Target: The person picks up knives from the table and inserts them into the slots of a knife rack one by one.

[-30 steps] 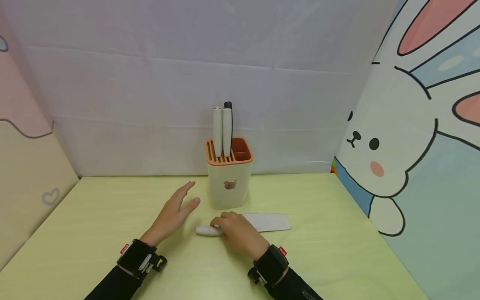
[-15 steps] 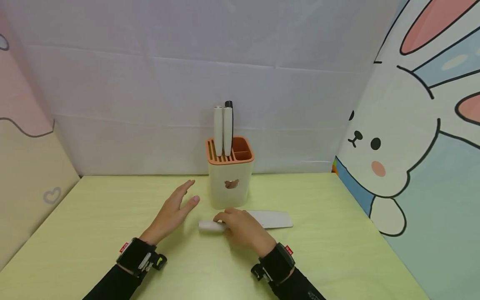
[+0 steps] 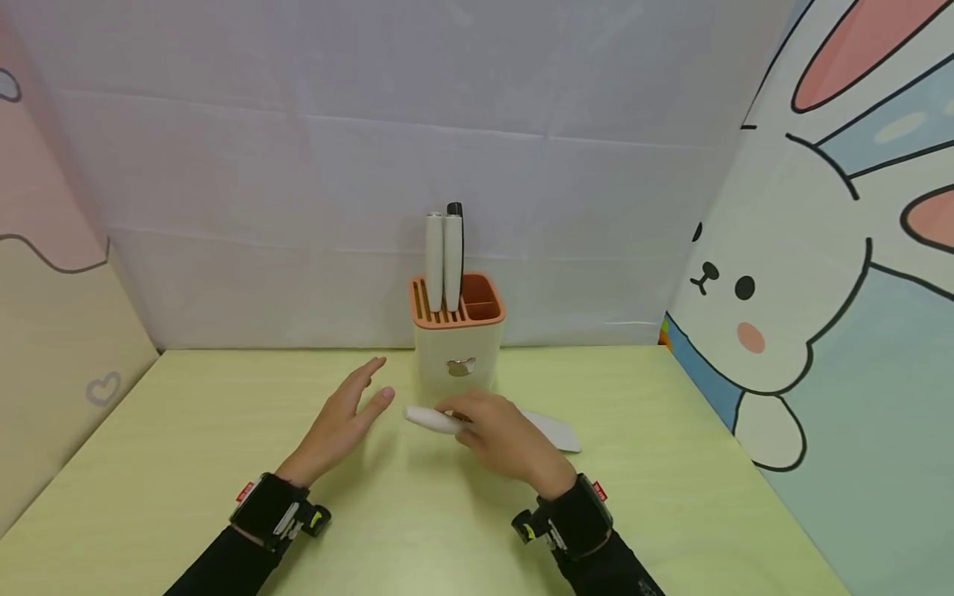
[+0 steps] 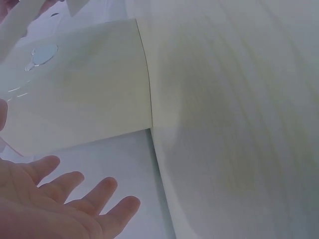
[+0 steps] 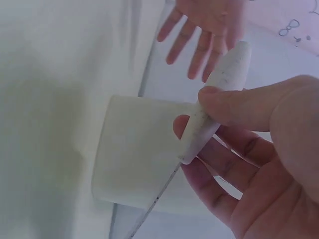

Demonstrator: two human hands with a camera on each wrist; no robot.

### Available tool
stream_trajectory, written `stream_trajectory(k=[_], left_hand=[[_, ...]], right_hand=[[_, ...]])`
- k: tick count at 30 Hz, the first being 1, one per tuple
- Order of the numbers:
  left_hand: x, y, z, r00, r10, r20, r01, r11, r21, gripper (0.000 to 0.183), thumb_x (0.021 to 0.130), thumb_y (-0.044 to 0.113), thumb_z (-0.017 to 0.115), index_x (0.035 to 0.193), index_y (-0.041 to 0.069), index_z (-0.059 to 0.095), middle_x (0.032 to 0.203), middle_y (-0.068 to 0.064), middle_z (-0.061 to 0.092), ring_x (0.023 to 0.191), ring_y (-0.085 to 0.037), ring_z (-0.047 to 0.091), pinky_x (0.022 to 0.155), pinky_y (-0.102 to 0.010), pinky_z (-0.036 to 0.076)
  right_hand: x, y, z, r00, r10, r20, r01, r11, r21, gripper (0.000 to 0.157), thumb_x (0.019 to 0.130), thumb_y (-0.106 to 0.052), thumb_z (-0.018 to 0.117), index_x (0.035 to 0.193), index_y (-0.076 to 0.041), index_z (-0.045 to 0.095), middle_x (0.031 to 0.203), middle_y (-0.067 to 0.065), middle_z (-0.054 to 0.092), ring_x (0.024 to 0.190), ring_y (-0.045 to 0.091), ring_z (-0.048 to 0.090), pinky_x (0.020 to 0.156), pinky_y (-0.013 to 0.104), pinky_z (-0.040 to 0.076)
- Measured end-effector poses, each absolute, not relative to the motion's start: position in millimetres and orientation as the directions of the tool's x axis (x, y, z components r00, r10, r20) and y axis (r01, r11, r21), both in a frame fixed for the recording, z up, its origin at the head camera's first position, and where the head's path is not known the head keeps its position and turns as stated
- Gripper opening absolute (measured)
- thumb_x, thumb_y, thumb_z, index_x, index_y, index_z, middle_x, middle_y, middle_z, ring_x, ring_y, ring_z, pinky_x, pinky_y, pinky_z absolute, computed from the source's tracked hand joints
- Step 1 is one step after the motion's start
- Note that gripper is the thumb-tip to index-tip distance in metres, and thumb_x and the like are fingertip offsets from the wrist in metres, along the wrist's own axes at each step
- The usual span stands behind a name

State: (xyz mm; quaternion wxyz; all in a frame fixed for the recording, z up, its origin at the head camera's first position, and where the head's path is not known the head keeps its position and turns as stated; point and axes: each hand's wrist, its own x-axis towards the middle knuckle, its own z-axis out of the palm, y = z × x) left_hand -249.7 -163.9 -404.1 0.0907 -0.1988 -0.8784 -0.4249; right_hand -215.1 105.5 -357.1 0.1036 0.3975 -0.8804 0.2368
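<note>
My right hand (image 3: 510, 439) pinches the white handle (image 5: 224, 74) of a kitchen knife between thumb and fingers. The broad pale blade (image 3: 553, 430) slants down to the right, its tip near the tabletop; the handle end is raised off the table. In the right wrist view the blade shows edge-on as a thin line. My left hand (image 3: 335, 430) is held with fingers spread, left of the knife block and holding nothing. The cream knife block (image 3: 455, 356) with an orange slotted top stands just behind the knife. Two white-handled knives (image 3: 443, 261) stand upright in its slots.
A black-tipped item (image 3: 455, 209) stands behind the white handles in the block. The block's right side has open compartments (image 3: 480, 296). The pale yellow table (image 3: 224, 414) meets a white cloth wall (image 3: 298, 207) at the back and a cartoon rabbit panel (image 3: 790, 331) at right.
My right hand has lifted the knife's handle off the table and shifted slightly right, tilting the knife. My left hand has stayed nearly still.
</note>
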Motion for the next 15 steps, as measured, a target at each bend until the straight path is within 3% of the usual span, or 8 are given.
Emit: stream_trajectory(k=[15], left_hand=[[-248.2,-160.4,-404.4,-0.901,0.286,0.327,0.434,0.555,0.710,0.057,0.100,0.049,0.044,0.150,0.031,0.023,0.153,-0.003,0.026,0.131,-0.030,0.034,0.098,-0.063,0.033]], right_hand=[[-214.2,123.6,-334.9,-0.635,-0.601,0.485,-0.772,0.470,-0.428,0.047,0.083,0.000,0.072,0.124,-0.015,0.058,0.111,-0.005,0.061,0.096,0.006,0.056,0.082,0.031,0.052]])
